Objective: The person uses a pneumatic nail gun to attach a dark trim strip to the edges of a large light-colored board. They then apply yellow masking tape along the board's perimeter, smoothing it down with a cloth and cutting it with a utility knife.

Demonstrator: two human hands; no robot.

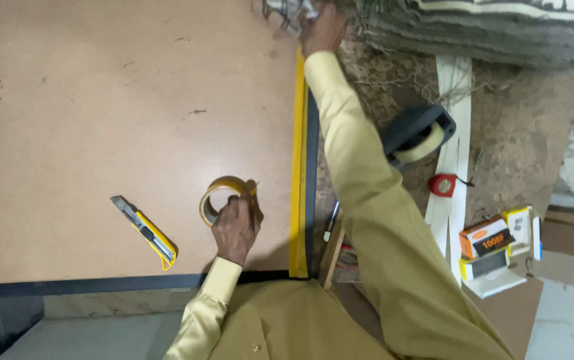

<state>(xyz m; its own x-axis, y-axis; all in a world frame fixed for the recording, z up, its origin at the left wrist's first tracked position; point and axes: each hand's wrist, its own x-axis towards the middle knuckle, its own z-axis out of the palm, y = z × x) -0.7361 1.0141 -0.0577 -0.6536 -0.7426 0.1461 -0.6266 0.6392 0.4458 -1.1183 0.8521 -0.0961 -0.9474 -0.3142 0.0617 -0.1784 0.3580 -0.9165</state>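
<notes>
1. The left hand [235, 229] rests on the brown board [100, 120], its fingers curled shut around the near side of a roll of yellowish tape [219, 198]; the roll sits just beyond the knuckles, touching the fingertips and partly hidden by them
2. The roll stands on its edge, so its open centre faces sideways across the board toward the utility knife [144, 231]; a short loose end of tape sticks up beside the thumb, on the side toward the yellow strip [298, 167]
3. The right hand [323, 28] is stretched far along the yellow strip from the roll, at that strip's farther end; its fingers look closed on something crumpled and silvery [290, 11], but the grip is cut by the picture's edge, so I cannot tell for sure
4. The yellow strip runs as one long straight band along the board's edge, its long axis leading from just beside the roll up to the right hand; a dark band lies against its outer side
5. The utility knife, yellow and grey, lies flat on the board well apart from the roll, on the side away from the strip; its long axis is slanted
6. Past the strip from the roll, off the board: a tape dispenser [419, 133], a red measuring tape [443, 185], white strips [453, 120] and small orange and white boxes [490, 247]
</notes>
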